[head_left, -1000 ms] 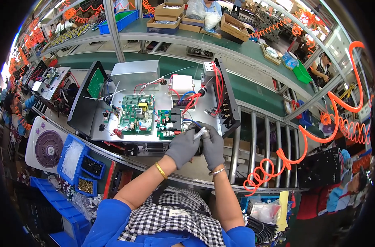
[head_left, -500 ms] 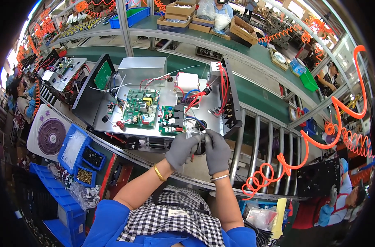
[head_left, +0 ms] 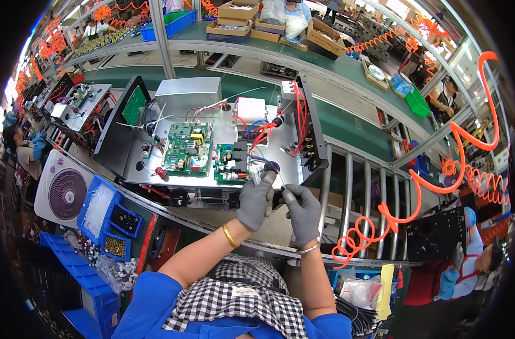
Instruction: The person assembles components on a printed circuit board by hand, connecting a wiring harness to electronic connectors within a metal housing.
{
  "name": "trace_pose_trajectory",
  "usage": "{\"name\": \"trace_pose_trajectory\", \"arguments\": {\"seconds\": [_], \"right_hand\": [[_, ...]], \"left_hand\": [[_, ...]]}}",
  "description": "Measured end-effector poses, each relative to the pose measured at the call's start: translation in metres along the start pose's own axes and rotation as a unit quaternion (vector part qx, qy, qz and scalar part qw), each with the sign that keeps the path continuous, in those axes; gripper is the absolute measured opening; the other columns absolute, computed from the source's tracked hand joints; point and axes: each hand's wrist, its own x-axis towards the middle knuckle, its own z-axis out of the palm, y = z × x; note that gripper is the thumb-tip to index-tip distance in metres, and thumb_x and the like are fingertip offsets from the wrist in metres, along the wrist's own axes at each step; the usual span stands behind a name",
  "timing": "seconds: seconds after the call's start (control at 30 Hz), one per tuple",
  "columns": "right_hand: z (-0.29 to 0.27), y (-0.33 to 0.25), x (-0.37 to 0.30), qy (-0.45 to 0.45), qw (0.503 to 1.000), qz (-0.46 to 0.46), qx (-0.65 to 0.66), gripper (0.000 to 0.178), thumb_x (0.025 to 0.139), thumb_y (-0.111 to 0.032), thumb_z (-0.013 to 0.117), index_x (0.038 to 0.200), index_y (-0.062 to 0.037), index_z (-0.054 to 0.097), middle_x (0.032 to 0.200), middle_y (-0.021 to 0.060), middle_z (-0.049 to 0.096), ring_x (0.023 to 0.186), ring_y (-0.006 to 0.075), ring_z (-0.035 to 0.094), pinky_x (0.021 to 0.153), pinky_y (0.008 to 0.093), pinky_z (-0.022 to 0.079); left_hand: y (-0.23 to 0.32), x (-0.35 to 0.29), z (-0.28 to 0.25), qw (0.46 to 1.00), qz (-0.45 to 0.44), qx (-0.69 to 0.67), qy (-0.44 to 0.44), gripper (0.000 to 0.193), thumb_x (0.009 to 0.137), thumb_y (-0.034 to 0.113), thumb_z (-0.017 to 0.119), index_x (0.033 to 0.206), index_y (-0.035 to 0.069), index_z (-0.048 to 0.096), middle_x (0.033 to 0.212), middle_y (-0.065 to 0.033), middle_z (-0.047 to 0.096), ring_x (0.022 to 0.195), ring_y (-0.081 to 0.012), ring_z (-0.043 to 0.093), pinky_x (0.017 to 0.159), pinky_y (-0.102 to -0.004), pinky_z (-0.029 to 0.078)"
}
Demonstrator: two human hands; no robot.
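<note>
An open metal chassis (head_left: 172, 179) with black end panels stands in front of me. It holds a green circuit board (head_left: 181, 155), a smaller board with black heat sinks (head_left: 239, 153), and red wires (head_left: 261, 135). At its near right edge, my left hand (head_left: 254, 203), in a grey glove, is closed around thin white cable ties (head_left: 256, 174) beside a dark wire bundle (head_left: 266, 162). My right hand (head_left: 303, 213), also gloved, pinches the end of a thin pale strip (head_left: 280, 178), apparently a cable tie, that runs up to the bundle. The fingers hide where it loops.
Rollers (head_left: 348, 203) lie right of the chassis, with a coiled orange hose (head_left: 401, 226) hanging over them. On the left are a fan (head_left: 66, 195) and blue bins (head_left: 102, 206) of white strips and small fasteners. Co-workers sit at both sides.
My hands have moved apart: the left has shifted up toward the wire bundle, the right slightly down and right, with the pale strip now stretched from its fingertips. The whole view has shifted slightly.
</note>
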Motion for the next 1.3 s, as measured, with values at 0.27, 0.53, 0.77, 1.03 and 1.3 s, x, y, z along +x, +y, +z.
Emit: {"name": "trace_pose_trajectory", "arguments": {"seconds": [0.27,0.53,0.77,1.03,1.3], "right_hand": [[0.015,0.003,0.002,0.048,0.998,-0.041,-0.020,0.019,0.091,-0.014,0.070,0.105,-0.0015,0.067,0.085,0.0029,0.069,0.064,0.0047,0.057,0.049,0.0192,0.043],[0.006,0.004,0.007,-0.013,0.997,-0.057,-0.052,0.012,0.091,-0.007,0.069,0.098,0.0014,0.068,0.084,0.0054,0.069,0.075,0.0108,0.066,0.066,0.0262,0.054],[0.007,0.001,-0.003,0.017,0.941,-0.259,-0.220,0.013,0.087,0.000,0.069,0.099,0.0004,0.067,0.090,0.0108,0.068,0.080,0.0208,0.065,0.074,0.0315,0.052],[0.010,-0.004,0.006,-0.044,0.989,-0.140,0.037,0.008,0.097,-0.004,0.059,0.104,-0.0001,0.059,0.106,0.0093,0.067,0.087,0.0102,0.059,0.078,0.0261,0.049],[0.013,0.001,-0.007,-0.039,0.963,0.072,0.257,0.017,0.106,-0.022,0.049,0.111,-0.0062,0.053,0.088,-0.0024,0.055,0.051,0.0005,0.033,0.041,0.0157,0.027]], "left_hand": [[0.000,-0.006,0.000,1.000,-0.001,0.018,0.010,0.029,0.095,0.032,0.067,0.077,0.012,0.057,0.051,0.0032,0.045,0.035,-0.0094,0.039,0.032,-0.0261,0.028],[0.016,-0.014,-0.009,0.988,-0.037,0.145,-0.028,0.024,0.096,0.033,0.065,0.089,0.010,0.065,0.056,0.0032,0.050,0.040,-0.0071,0.043,0.034,-0.0249,0.031],[0.009,0.000,-0.003,0.980,-0.029,0.196,-0.004,0.034,0.094,0.039,0.063,0.084,0.007,0.066,0.055,0.0009,0.051,0.044,-0.0100,0.049,0.036,-0.0274,0.036],[-0.017,0.016,0.004,0.997,-0.068,0.025,0.003,0.035,0.098,0.043,0.056,0.095,0.009,0.065,0.059,0.0030,0.050,0.043,-0.0099,0.046,0.034,-0.0267,0.034],[-0.009,0.006,0.028,0.991,-0.041,0.071,0.106,0.033,0.100,0.038,0.055,0.103,0.008,0.066,0.063,0.0014,0.053,0.045,-0.0096,0.045,0.039,-0.0272,0.036]]}}
